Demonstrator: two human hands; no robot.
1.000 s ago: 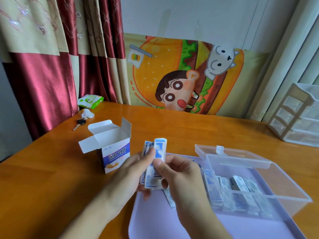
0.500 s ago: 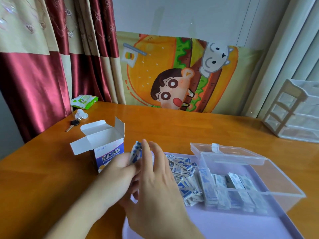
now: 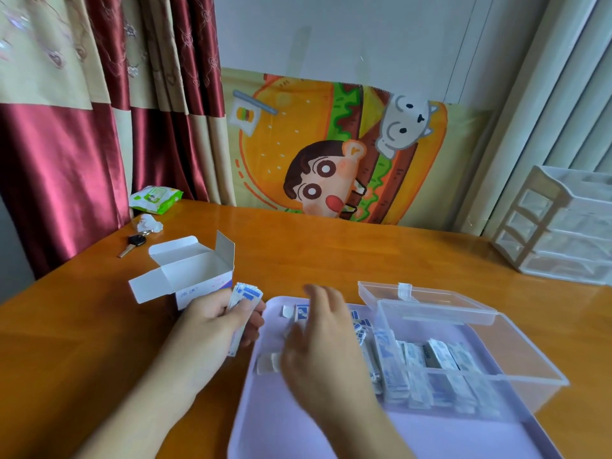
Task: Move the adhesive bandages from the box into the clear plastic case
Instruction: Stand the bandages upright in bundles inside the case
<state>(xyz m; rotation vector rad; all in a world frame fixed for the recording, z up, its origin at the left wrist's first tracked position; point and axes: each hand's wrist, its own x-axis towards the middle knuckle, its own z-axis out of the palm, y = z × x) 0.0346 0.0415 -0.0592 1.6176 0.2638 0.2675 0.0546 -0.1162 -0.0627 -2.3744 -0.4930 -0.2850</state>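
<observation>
The left hand (image 3: 212, 321) grips a stack of blue-and-white wrapped adhesive bandages (image 3: 245, 298) beside the open white cardboard box (image 3: 188, 273); the right hand (image 3: 323, 346) hovers, fingers spread, over the lilac tray (image 3: 265, 422).

Key (image 3: 132, 245), wipes pack (image 3: 155, 198), drawer unit (image 3: 563, 223) on table (image 3: 331, 256).

One head-worn camera looked forward and down, close over the wooden table (image 3: 331, 260), toward the far wall.

Left hand (image 3: 212, 323) fingers curled, gripping; right hand (image 3: 326, 346) spread flat.
</observation>
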